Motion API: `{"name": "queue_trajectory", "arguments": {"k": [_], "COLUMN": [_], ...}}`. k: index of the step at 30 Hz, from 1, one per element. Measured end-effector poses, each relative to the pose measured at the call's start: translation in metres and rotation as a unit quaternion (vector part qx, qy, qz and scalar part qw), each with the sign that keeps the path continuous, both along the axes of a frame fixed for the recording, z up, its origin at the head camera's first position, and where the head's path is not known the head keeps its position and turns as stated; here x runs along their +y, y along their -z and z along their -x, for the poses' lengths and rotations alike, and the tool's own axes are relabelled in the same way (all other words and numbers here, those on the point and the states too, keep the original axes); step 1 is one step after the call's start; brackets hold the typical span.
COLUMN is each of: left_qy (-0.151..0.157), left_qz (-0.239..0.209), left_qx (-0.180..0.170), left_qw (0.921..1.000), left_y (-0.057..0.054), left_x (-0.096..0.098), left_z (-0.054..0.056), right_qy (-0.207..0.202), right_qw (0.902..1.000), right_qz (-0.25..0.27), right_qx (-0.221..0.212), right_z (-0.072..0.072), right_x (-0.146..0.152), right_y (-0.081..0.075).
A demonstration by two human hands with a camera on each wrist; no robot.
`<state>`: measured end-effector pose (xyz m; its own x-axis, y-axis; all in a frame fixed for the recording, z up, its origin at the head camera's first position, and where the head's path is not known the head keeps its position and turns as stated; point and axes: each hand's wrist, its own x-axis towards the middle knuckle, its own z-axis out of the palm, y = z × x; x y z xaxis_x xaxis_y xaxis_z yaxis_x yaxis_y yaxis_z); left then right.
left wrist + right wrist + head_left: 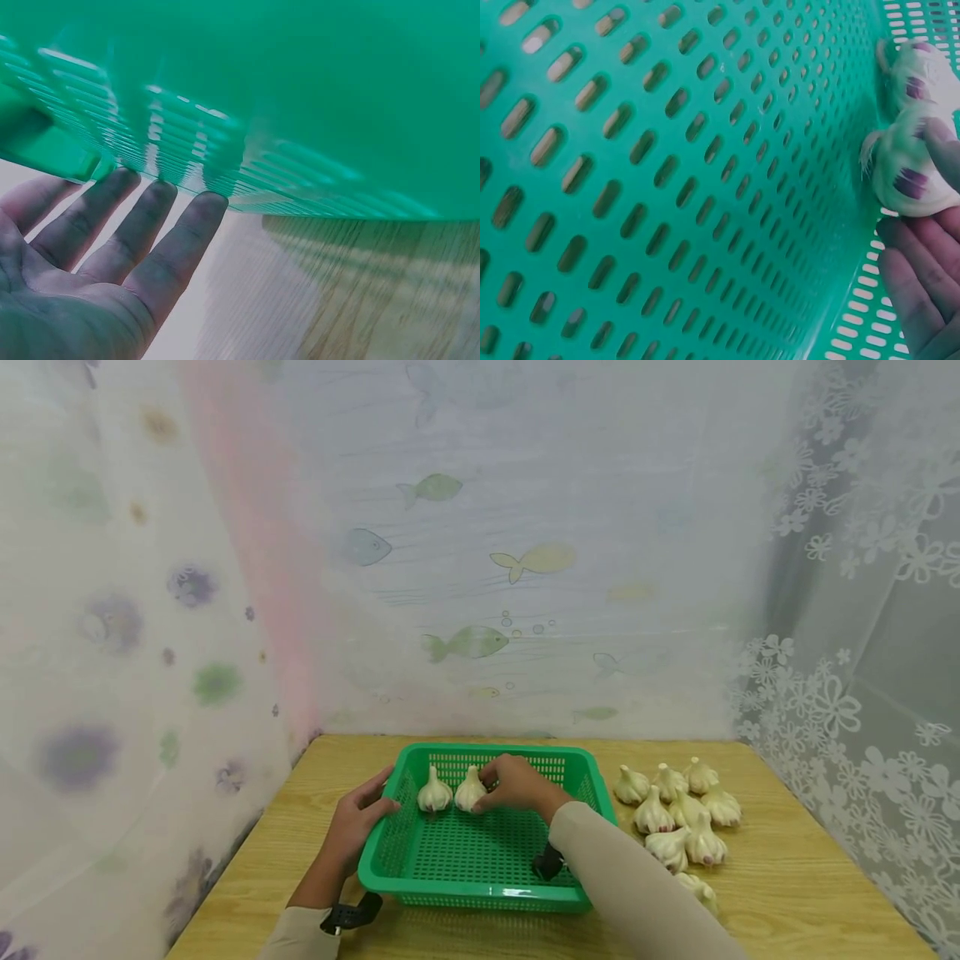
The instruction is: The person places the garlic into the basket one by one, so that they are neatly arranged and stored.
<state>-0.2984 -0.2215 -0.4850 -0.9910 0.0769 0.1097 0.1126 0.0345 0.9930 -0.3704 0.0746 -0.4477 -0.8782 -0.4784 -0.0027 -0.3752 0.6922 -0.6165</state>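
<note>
A green plastic basket (480, 890) with slotted walls stands on the wooden table. My left hand (357, 820) is at its left side, thumb over the rim. The left wrist view shows the other fingers (176, 259) fairly straight, tips against the outer wall. Reaching inside, my right hand (517, 783) pinches a garlic bulb (469, 791) between thumb and fingers near the back wall. To the left of that bulb sits another garlic bulb (434, 792). In the right wrist view the held bulb (907, 161) shows purple patches, its roots close to the basket floor.
Several garlic bulbs (686, 810) lie clustered on the table (780, 877) to the right of the basket, partly behind my right sleeve (630, 877). Printed curtains (480, 568) hang behind the table and along both sides.
</note>
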Motion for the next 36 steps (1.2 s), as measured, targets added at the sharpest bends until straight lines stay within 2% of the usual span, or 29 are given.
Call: {"name": "queue_trajectory", "arguments": {"k": [17,28,36], "left_qy": [-0.001,-0.001,-0.007], "left_qz": [-0.001,0.003,0.005], "left_qx": [-0.001,0.002,0.002], "left_qw": [1.0000,1.0000,1.0000], "left_y": [0.002,0.003,-0.001], "left_x": [0.001,0.001,0.002], "left_z": [-0.003,-0.007,-0.010], "right_qy": [0.020,0.019,0.014], "right_qw": [0.9996,0.9996,0.9994], "right_qz": [-0.014,-0.017,-0.030], "right_qx": [-0.012,-0.013,-0.004], "right_z": [-0.004,-0.006,-0.007], "right_x": [-0.002,0.000,0.002], "right_y": [-0.002,-0.001,-0.004]}}
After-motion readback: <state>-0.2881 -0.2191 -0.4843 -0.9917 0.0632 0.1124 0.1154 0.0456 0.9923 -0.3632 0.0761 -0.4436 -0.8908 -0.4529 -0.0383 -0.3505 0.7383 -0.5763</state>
